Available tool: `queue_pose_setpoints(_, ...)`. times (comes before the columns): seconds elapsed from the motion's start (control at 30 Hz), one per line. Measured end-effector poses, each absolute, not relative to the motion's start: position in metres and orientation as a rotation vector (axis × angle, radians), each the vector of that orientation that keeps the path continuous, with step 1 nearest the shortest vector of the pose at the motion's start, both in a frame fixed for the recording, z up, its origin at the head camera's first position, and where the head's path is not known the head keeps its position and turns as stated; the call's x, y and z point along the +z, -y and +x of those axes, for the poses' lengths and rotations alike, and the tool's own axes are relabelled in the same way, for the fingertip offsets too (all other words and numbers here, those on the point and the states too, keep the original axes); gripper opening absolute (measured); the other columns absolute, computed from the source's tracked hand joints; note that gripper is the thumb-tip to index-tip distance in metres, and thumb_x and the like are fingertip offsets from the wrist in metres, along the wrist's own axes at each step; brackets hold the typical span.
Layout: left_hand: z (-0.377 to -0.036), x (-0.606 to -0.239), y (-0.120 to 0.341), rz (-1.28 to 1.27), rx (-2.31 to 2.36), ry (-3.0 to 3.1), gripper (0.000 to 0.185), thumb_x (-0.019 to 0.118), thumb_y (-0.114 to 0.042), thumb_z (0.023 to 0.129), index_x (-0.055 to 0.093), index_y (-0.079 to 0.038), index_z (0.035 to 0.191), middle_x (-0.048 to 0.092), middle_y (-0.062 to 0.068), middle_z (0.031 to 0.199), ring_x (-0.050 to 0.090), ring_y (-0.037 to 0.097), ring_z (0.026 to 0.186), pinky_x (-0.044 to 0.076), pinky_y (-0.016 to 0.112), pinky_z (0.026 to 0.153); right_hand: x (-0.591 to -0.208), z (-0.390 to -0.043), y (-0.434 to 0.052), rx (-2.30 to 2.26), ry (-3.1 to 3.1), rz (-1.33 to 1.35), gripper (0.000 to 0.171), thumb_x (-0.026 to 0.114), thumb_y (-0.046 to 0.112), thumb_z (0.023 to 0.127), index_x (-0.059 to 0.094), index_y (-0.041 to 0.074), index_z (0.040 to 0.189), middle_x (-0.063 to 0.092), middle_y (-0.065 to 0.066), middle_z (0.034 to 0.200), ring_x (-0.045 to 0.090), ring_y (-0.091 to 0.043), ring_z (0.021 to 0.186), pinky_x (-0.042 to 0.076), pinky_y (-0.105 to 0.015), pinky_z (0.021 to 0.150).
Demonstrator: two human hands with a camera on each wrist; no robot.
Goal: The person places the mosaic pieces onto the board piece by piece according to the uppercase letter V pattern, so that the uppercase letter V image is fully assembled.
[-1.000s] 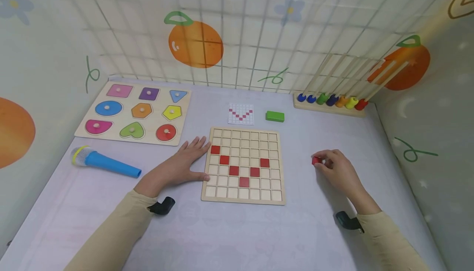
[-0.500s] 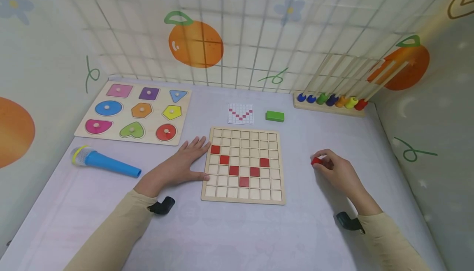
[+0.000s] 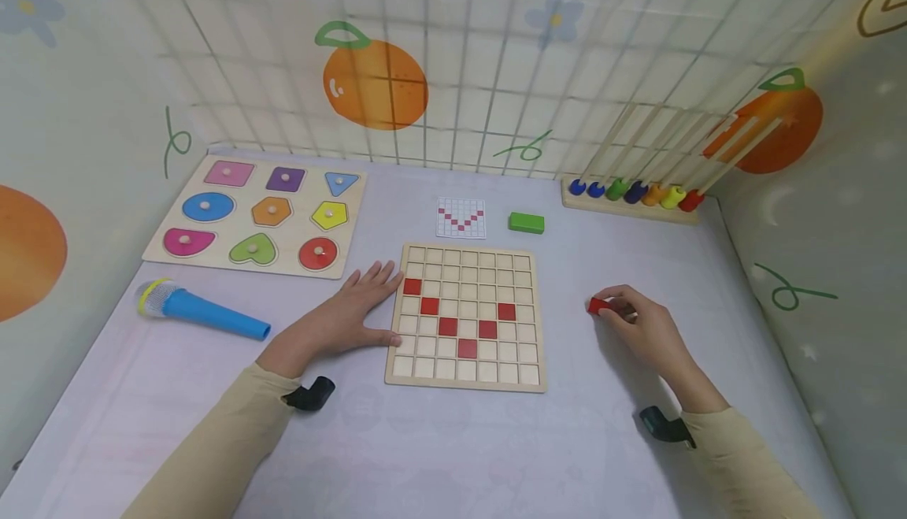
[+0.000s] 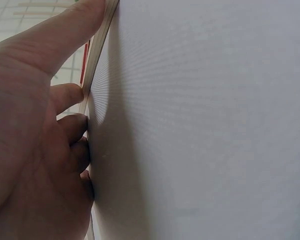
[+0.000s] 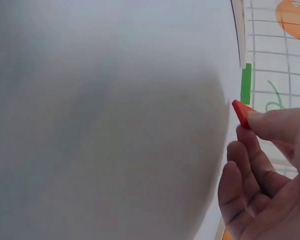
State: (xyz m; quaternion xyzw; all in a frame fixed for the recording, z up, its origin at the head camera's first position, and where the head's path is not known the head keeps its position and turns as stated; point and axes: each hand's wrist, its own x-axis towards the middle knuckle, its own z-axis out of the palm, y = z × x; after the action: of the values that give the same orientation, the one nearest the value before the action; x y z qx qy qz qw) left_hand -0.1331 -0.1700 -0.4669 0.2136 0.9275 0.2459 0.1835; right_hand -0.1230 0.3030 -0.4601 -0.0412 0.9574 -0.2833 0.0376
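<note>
The right hand (image 3: 648, 328) pinches a small red tile (image 3: 597, 305) just above the table (image 3: 453, 440), well right of the grid board (image 3: 468, 316). The left hand (image 3: 347, 316) lies flat, fingers relaxed, against the board's left edge. With so light a fingertip pinch, the tile could slip, or bump the red squares already on the board.

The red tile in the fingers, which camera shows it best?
The head view: the whole red tile shows, pinched by the right hand above the table, right of the grid board. The right wrist view shows only its edge past a fingertip. The left wrist view misses it.
</note>
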Motion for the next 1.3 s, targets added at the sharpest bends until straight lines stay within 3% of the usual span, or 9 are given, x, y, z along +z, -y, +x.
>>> queue_pose_setpoints(0.57, -0.133, -0.467, 0.171, 0.614, 0.716, -2.612, 0.106, 0.081, -0.051, 0.083, 0.024, -0.014, 0.163, 0.01, 0.009, 0.171, 0.0, 0.03, 0.157, 0.0, 0.051, 0.127, -0.457, -0.133, -0.273, -0.951, -2.87, -0.099, 0.024, 0.067, 0.017, 0.1, 0.066, 0.011, 0.123, 0.071, -0.014, 0.109, 0.064, -0.028, 0.093, 0.058, -0.04, 0.083)
queue_pose_setpoints(1.3, -0.134, -0.469, 0.172, 0.617, 0.703, -2.611, 0.106, 0.081, -0.052, 0.083, 0.023, -0.015, 0.163, 0.009, 0.008, 0.171, 0.0, 0.03, 0.157, 0.0, 0.051, 0.127, -0.459, -0.146, -0.229, -1.043, -2.815, -0.205, 0.022, 0.07, 0.016, 0.098, 0.069, 0.013, 0.119, 0.071, -0.005, 0.1, 0.062, -0.022, 0.087, 0.056, -0.035, 0.078)
